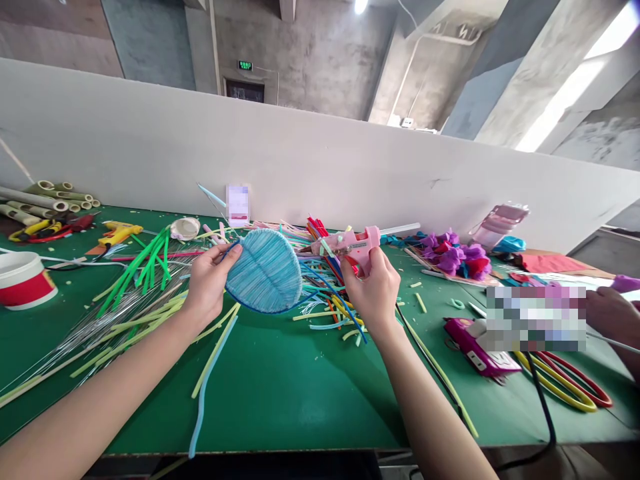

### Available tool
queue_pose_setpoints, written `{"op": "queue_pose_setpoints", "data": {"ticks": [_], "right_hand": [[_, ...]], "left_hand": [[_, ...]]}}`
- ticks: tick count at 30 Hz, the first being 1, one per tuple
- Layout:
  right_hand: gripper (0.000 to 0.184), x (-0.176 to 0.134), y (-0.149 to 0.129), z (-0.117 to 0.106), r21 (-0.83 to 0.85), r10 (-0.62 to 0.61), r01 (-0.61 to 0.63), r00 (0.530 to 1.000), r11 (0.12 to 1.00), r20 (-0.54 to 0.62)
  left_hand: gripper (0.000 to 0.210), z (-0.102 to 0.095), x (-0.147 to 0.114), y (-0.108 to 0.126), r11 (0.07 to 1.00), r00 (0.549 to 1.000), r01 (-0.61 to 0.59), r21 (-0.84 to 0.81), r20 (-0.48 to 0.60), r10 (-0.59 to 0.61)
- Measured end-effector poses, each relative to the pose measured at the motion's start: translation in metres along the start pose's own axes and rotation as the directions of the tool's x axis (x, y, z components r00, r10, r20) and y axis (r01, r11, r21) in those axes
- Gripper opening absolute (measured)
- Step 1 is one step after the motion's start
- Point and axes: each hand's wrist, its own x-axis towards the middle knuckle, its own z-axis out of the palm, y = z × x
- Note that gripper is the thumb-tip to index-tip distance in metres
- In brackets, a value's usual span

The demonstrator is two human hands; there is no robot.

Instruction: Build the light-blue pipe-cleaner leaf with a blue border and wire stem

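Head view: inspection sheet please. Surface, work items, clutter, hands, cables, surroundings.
Surface: green tabletop, pale scraps scattered.
Work items: blue oval piece and pink glue gun, both held up.
Clutter: green strips, yellow glue gun, red-and-white cup, purple flower-like pieces.
Hands: left hand grips the blue oval piece; right hand, the pink glue gun.
Cables: black cable hangs past the near edge, right side.
Surroundings: white partition behind; another person's hand at right.
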Motion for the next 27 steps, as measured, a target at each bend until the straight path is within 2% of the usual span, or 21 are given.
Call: {"op": "queue_pose_setpoints", "data": {"ticks": [8, 16, 27], "right_hand": [[0.018, -0.0016, 0.0028, 0.0051, -0.005, -0.031, 0.031, 0.999, 1.000, -0.008], [0.022, -0.0016, 0.0027, 0.0048, -0.006, -0.043, 0.043, 0.999, 0.999, -0.006], [0.023, -0.0018, 0.0022, 0.0024, -0.025, -0.054, 0.055, 0.998, 0.998, 0.016]], "left_hand": [[0.048, 0.0034, -0.0048, -0.0003, 0.999, 1.000, 0.001, 0.035, 0.018, -0.002], [0.045, 0.0049, -0.0078, -0.0001, 0.999, 0.998, 0.005, 0.054, 0.058, -0.008], [0.046, 0.0040, -0.0058, -0.0021, 0.998, 0.999, -0.023, 0.062, 0.032, 0.021]]}}
